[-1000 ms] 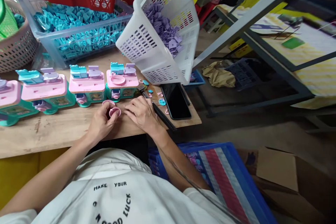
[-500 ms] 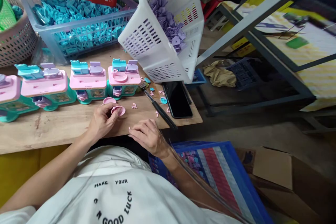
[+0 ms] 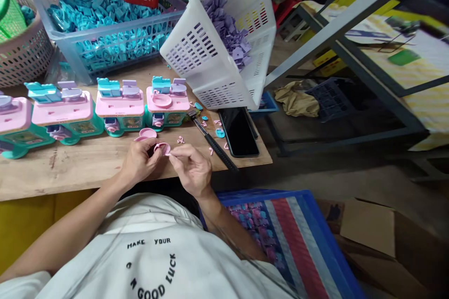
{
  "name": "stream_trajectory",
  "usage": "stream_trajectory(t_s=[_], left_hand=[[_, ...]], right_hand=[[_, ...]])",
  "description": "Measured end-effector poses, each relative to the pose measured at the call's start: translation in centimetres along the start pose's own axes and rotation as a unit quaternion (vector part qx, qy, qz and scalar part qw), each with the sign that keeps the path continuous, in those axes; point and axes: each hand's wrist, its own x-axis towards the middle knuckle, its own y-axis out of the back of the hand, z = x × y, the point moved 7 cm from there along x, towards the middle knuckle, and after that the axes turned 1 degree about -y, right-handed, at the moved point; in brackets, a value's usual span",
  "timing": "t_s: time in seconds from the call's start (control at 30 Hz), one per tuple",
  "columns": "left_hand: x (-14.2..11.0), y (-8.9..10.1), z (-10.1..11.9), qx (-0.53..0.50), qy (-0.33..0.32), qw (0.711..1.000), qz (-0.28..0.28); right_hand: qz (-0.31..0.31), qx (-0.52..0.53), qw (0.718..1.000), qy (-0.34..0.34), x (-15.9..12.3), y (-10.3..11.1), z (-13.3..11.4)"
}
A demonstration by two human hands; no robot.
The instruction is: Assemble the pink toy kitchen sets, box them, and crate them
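Observation:
My left hand (image 3: 136, 161) pinches a small round pink toy basin (image 3: 162, 148) just above the front of the wooden table. Against the basin's right rim are the closed fingertips of my right hand (image 3: 192, 170), gripping a tiny pink piece (image 3: 169, 153) that is mostly hidden. More pink basins (image 3: 148, 133) lie just beyond my left fingers. Behind them stands a row of toy kitchen units with pink tops and teal bases; the rightmost kitchen unit (image 3: 170, 106) has a pink basin set in its top. Small pink pieces (image 3: 180, 140) lie on the wood nearby.
A black-handled tool (image 3: 219, 150) and a phone (image 3: 240, 133) lie to the right. Behind, a tilted white basket (image 3: 191, 56) holds purple parts, beside a clear blue crate (image 3: 115, 32) of turquoise parts. A blue crate (image 3: 315, 224) stands low at my right.
My right hand left the loose pink pieces on the table, drew back towards me with a tiny one, then moved up to the basin. My left hand kept its hold, tilting the basin slightly.

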Motion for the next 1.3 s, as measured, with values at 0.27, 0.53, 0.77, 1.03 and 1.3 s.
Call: stream_trajectory(t_s=[0.27,0.53,0.77,1.03,1.3], left_hand=[[0.0,0.0,0.5,-0.027,-0.011,1.000,-0.004],[-0.2,-0.1,0.4,-0.021,-0.013,1.000,-0.010],[-0.4,-0.3,0.4,0.033,-0.057,0.998,0.013],[-0.9,-0.7,0.3,0.126,-0.078,0.988,0.033],[-1.3,-1.3,-0.5,0.184,-0.084,0.978,0.040]], right_hand=[[0.039,0.005,0.999,0.006,0.6,-1.8,1.0],[0.034,-0.032,0.998,0.032,0.3,-1.8,0.7],[0.037,-0.059,0.996,0.051,0.3,-1.9,0.2],[0.025,-0.086,0.995,0.052,0.2,-2.1,0.0],[0.035,-0.153,0.983,0.100,0.4,-2.6,-0.6]])
